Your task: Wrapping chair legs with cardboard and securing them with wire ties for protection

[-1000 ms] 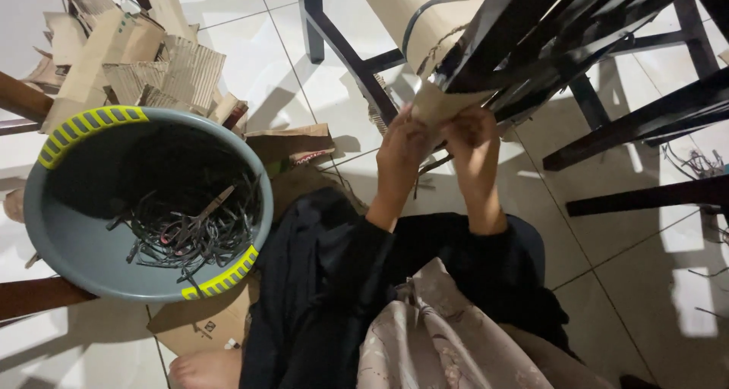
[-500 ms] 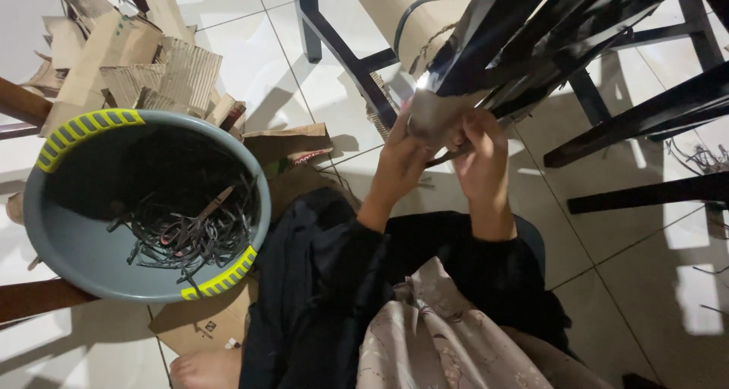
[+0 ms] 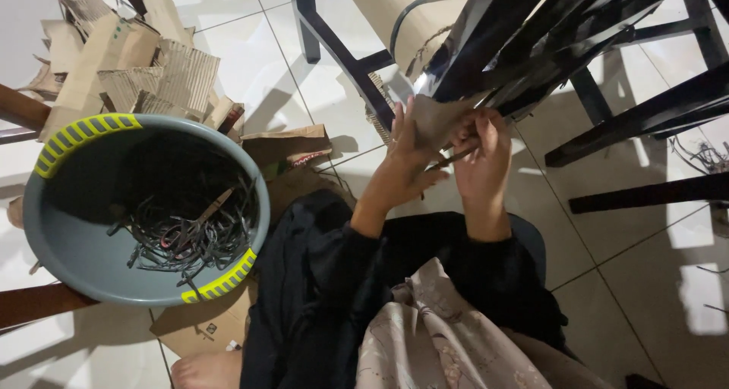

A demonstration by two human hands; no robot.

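Observation:
My left hand (image 3: 401, 161) and my right hand (image 3: 478, 157) are raised together under a dark wooden chair frame (image 3: 524, 40). Both grip the lower flap of brown cardboard wrapping (image 3: 434, 118) that covers part of the frame. The left hand's fingers lie flat against the flap's left side; the right hand pinches its right edge, with a thin brown strip (image 3: 452, 160) running between the two hands. A black strap (image 3: 425, 9) loops over the wrapped part higher up.
A grey plastic basin (image 3: 83, 275) with yellow-striped handles stands at the left, holding cut black straps and scissors (image 3: 199, 218). Torn corrugated cardboard (image 3: 129, 62) is piled behind it on white floor tiles. Dark chair legs (image 3: 645, 116) cross the right side. My lap fills the bottom.
The cardboard flap has been pulled lower and spread open. My left hand has opened flat against it, and my right hand has shifted slightly down.

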